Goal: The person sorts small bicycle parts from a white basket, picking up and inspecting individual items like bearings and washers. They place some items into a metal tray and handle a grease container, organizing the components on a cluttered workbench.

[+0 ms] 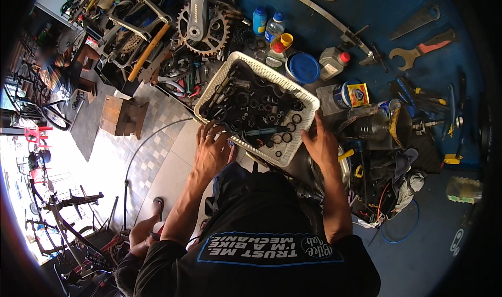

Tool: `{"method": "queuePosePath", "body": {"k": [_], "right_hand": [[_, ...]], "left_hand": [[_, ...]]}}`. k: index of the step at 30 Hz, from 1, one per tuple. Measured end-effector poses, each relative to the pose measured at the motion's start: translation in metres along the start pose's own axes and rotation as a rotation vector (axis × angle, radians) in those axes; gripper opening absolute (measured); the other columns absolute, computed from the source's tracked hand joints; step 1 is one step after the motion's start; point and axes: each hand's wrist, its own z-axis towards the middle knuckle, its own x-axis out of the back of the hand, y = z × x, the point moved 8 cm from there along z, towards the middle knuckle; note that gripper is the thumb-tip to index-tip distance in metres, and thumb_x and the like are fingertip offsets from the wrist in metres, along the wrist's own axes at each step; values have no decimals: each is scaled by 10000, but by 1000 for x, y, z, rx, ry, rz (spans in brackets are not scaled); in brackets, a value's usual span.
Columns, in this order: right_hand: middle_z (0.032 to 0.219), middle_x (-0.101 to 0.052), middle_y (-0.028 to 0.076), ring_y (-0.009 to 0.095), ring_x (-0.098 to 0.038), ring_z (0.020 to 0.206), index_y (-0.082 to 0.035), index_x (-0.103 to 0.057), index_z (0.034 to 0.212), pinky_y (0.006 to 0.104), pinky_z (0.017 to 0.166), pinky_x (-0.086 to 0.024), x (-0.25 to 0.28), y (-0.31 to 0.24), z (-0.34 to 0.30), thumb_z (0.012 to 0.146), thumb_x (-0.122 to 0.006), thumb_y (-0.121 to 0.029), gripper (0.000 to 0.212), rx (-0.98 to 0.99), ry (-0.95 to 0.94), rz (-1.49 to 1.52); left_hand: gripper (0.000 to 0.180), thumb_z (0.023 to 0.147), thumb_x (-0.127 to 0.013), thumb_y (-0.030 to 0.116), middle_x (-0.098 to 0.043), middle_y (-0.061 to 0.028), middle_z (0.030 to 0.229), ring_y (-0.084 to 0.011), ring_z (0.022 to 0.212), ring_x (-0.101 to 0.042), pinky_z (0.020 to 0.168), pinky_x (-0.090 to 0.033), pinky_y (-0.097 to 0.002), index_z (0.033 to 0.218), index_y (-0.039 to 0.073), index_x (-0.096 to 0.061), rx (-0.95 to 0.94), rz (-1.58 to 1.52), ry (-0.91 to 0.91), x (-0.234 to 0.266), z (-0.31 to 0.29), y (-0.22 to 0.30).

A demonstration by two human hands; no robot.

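A cream plastic basket (306,99) with perforated walls sits tilted in front of me. It holds several black rings, spacers, small bolts and other bike parts (261,106). My left hand (212,149) grips its near left edge, fingers bent over the rim. At the right end, my right hand (320,142) clasps the corner. The right thumb rests along the rim, while the other fingers are partly hidden outside the wall. A few loose black rings (286,137) lie on the basket's floor close to that thumb.
Behind the basket stand bottles (260,20), a blue-lidded tub (303,68) and a grey red-capped jug (333,63). A crankset (196,29) and hand tools crowd the back left. Tools hang on the blue wall (418,51). Another person's leg (146,229) shows at lower left.
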Motion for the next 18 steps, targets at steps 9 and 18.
{"method": "queuePosePath", "body": {"k": [9,18], "right_hand": [[1066,-766,234,401,-760,940,-4,-451,1589,494,799,-601,5,-16,-22,932,-764,-444,851,-111,-143,20],[1090,-767,194,371,-761,953,-18,-501,1555,472,816,-599,14,-24,-29,937,-775,-444,799,-132,-152,32]], "left_hand": [[332,828,-730,58,-699,-125,1274,-371,1411,-528,1245,-305,-603,1153,101,-780,-15,18,-69,-2,4,-10],[385,845,-756,112,-697,-174,1242,-371,1228,-630,1069,-487,-490,1229,113,-732,-4,2,-199,-14,61,13]]}}
